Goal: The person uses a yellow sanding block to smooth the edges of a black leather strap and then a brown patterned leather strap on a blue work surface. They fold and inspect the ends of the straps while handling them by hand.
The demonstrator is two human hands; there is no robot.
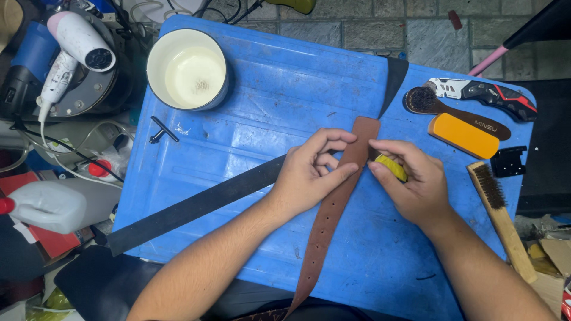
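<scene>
Centrally, a brown leather belt [333, 208] lies across the blue counter [262, 107], its upper end pinched by the left hand [312, 172]. Beside it, the right hand [413, 184] grips a yellow pad [391, 166]. Likely supple and light; best held near that end. Brushes [493, 202] lie beyond the right hand.

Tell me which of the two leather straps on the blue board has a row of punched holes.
The brown strap, pinched by the left hand with the right hand beside it. The black strap shows no holes.
</scene>
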